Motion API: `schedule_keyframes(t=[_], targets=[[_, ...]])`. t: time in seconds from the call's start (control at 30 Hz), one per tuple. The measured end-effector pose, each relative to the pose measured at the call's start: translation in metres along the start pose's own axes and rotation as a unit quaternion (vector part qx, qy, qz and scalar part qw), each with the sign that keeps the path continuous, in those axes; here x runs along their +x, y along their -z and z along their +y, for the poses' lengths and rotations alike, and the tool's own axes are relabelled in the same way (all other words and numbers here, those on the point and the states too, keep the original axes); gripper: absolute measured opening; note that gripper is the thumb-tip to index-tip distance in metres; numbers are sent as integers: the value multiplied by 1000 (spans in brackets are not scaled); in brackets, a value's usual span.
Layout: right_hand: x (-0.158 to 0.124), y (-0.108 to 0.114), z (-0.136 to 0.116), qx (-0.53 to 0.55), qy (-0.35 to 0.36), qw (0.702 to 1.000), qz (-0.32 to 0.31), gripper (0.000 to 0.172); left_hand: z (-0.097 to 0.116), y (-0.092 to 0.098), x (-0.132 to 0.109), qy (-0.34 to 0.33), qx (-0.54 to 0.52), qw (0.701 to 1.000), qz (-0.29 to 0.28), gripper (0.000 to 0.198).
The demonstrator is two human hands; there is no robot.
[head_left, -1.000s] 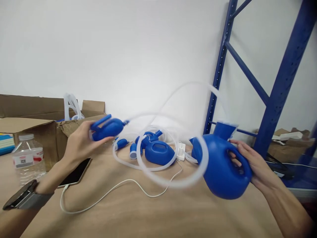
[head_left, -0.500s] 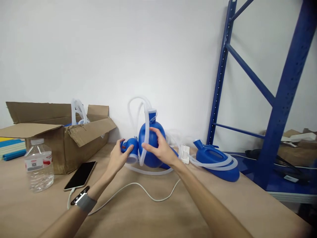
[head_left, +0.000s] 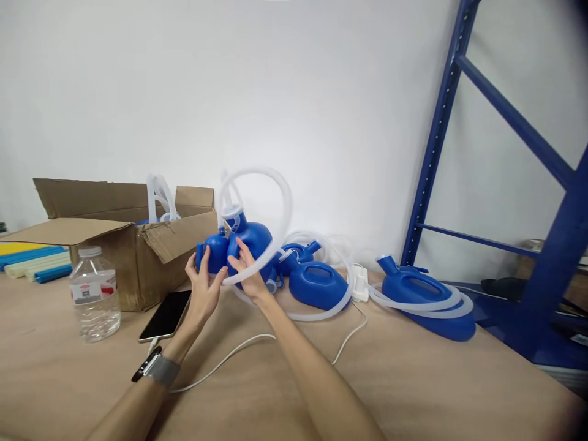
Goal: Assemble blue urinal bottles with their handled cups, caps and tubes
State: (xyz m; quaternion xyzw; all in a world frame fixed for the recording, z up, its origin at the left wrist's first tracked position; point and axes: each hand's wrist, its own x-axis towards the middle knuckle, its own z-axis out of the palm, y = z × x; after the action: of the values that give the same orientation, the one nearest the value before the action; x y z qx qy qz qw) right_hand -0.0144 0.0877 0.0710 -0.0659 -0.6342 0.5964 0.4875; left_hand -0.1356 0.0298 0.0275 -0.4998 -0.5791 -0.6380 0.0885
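My left hand (head_left: 205,291) clasps the cup (head_left: 217,252); my right hand (head_left: 252,284) grips the jug (head_left: 258,236), hose (head_left: 288,205) looping beside it. Cup and jug side by side, right of box (head_left: 128,275).

Lower side of held jug (head_left: 258,237) seemingly behind right hand (head_left: 254,285), rack (head_left: 521,125) partly beyond right edge

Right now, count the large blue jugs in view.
4: the held jug in the right hand, the rightmost jug near the rack, the middle jug, the rear jug partly hidden behind it. The box may hide more.
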Motion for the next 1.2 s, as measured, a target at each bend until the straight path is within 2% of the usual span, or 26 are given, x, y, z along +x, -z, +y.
schedule_keyframes(t=[0.07, 0.1, 0.17, 0.23, 0.3, 0.33, 0.43, 0.57, 0.7, 0.77, 0.83, 0.9, 0.93, 0.97, 1.03, 1.07, 1.13, 1.2], targets=[[1, -1, 3, 43, -35, 998, 11, 80, 4, 3, -3, -57, -11, 998, -32, 59], [1, 1, 3, 63, -50, 997, 20, 77, 6, 4, -5, -91, -18, 994, -58, 61], [-1, 7, 1, 95, -74, 992, 36, 74, 10, 4, -9, -159, -3, 981, -112, 69], [-5, 15, -3, 117, -91, 988, 34, 71, 14, 0, -12, -186, 50, 974, -122, 85], [-9, 22, -8, 128, -112, 985, 10, 69, 15, -6, -14, -158, 105, 977, -92, 99], [-11, 24, -10, 131, -124, 984, -4, 68, 15, -9, -14, -136, 122, 981, -71, 100], [-14, 27, -13, 132, -139, 981, -31, 68, 11, -12, -12, -75, 141, 987, -29, 81], [-13, 28, -15, 133, -123, 982, -53, 62, 9, -8, -8, -36, 131, 990, -43, 44], [-9, 35, -34, 107, -124, 977, -138, 56, 18, -4, -7, -47, 116, 991, -40, 42], [-9, 47, -53, 29, -132, 974, -183, 55, 21, -1, -4, -51, 116, 991, -37, 41], [-12, 69, -73, -71, -134, 967, -206, 53, 22, 4, 2, -35, 134, 990, -36, 42], [-18, 104, -89, -142, -132, 961, -199, 53, 21, 12, 12, 0, 162, 986, -28, 44], [-22, 125, -94, -214, -130, 949, -190, 52, 21, 17, 19, 20, 177, 984, -23, 46], [-28, 147, -98, -308, -115, 932, -156, 50, 21, 23, 27, 41, 191, 981, -12, 47], [-41, 191, -97, -483, -95, 870, -12, 56, 23, 35, 46, 83, 218, 972, 13, 50], [-47, 210, -94, -511, -98, 854, 32, 64, 24, 41, 56, 100, 234, 967, 10, 54], [-57, 238, -83, -534, -99, 837, 70, 74, 23, 52, 75, 142, 265, 954, -9, 62], [-62, 250, -69, -537, -95, 834, 83, 75, 18, 58, 90, 178, 273, 945, -17, 66]])
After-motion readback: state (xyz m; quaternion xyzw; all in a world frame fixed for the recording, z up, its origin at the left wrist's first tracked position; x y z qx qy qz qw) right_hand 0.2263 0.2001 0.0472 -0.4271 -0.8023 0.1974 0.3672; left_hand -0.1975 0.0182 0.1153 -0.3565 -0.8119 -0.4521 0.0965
